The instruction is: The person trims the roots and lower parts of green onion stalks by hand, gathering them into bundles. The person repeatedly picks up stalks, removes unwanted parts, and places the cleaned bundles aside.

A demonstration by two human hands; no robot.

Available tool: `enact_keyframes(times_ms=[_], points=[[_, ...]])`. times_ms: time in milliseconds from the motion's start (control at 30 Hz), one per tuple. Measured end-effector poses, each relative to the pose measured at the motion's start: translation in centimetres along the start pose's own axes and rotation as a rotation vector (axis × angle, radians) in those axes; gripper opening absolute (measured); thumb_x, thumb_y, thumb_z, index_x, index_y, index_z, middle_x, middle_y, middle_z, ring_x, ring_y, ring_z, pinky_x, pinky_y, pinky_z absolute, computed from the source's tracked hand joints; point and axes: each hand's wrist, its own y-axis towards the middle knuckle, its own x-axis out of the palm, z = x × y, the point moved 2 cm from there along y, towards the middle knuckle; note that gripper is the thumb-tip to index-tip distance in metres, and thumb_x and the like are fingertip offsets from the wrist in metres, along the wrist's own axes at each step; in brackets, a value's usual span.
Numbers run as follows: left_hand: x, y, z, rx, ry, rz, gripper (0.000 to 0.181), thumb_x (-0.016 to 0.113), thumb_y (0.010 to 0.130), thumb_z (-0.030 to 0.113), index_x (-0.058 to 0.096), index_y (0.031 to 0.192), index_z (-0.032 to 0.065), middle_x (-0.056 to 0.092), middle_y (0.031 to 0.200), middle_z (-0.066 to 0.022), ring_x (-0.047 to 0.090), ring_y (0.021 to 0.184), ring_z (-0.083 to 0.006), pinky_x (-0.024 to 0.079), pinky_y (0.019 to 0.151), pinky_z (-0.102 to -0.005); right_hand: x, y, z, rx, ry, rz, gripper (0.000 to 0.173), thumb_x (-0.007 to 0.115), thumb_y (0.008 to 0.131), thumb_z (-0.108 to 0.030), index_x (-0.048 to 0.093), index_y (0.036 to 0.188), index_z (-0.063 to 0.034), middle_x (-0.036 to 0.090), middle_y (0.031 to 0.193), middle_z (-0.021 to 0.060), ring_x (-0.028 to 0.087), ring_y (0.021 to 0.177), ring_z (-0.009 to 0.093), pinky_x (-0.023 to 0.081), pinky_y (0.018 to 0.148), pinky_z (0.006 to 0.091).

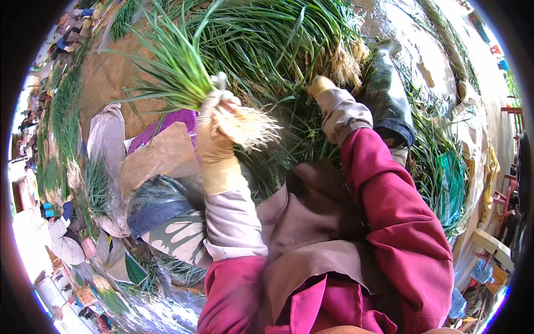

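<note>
My left hand point(220, 100), in a pale yellow glove, grips a bunch of green onion-like plants point(179, 73). Its long leaves fan out to the upper left, and its pale stringy roots hang to the right of the wrist. My gloved right hand point(321, 86) is at the near edge of a large heap of the same plants point(267, 37), just below a clump of roots point(346, 67). The fingers of that hand are hidden, so I cannot see whether they hold anything. Loose leaves point(308, 133) lie between my legs, before a brown apron point(317, 217).
A cardboard piece point(160, 156) and purple packaging point(167, 129) lie by my left knee. My rubber boot point(386, 83) stands beside the heap at right. A green bag point(452, 188) rests farther right. Other people, one in a checked top point(66, 242), are among plant bundles at left.
</note>
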Motion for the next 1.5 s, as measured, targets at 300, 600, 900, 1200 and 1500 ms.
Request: enact_keyframes(times_ms=[300,600,900,1200,1500], points=[[-8.9,2.2,-9.0,-0.389,-0.061,0.349,0.019,0.057,0.081,0.009,0.052,0.095,-0.0029,0.059,0.084,-0.0098,0.046,0.052,-0.006,0.04,0.048,-0.0142,-4.2,-3.2,-6.3,-0.439,0.36,0.313,0.014,0.055,0.075,-0.019,0.065,0.082,-0.0118,0.064,0.078,0.0075,0.061,0.068,0.022,0.048,0.06,0.0313],[-7.5,1.1,-10.3,-0.524,-0.083,0.277,0.01,0.054,0.079,0.004,0.054,0.089,0.0033,0.059,0.078,-0.0093,0.057,0.069,-0.0184,0.049,0.062,-0.0292,1.2,-6.7,-5.1,-0.511,0.23,0.028,0.026,0.062,0.076,-0.024,0.054,0.085,-0.0012,0.055,0.066,0.0125,0.048,0.043,0.018,0.041,0.043,0.0301],[-7.5,0.5,-11.3,-0.394,-0.16,0.274,0.011,0.051,0.076,-0.001,0.054,0.086,0.0001,0.059,0.091,-0.0157,0.056,0.091,-0.0284,0.042,0.086,-0.0435,3.8,-5.6,0.8,-0.71,-0.322,0.049,0.012,0.06,0.068,-0.013,0.053,0.07,-0.0044,0.053,0.055,0.0109,0.055,0.055,0.024,0.044,0.051,0.0335],[-6.5,-0.8,-7.8,-0.425,-0.442,0.184,0.014,0.048,0.078,-0.002,0.052,0.091,-0.0018,0.057,0.091,-0.015,0.057,0.081,-0.024,0.045,0.078,-0.0385,4.9,-6.3,-8.9,-0.904,0.631,-0.419,0.028,0.048,0.079,-0.014,0.048,0.105,-0.0055,0.054,0.083,0.0101,0.054,0.074,0.021,0.046,0.067,0.0299],[-4.8,-1.2,-7.3,-0.403,-0.128,0.013,0.018,0.054,0.076,0.002,0.053,0.094,0.0,0.059,0.09,-0.0145,0.058,0.073,-0.0212,0.049,0.069,-0.0339,-3.5,-6.3,-8.3,-0.172,1.552,-0.442,0.034,0.053,0.083,-0.029,0.041,0.056,-0.0125,0.035,0.046,-0.0048,0.026,0.037,0.006,0.023,0.036,0.022]])
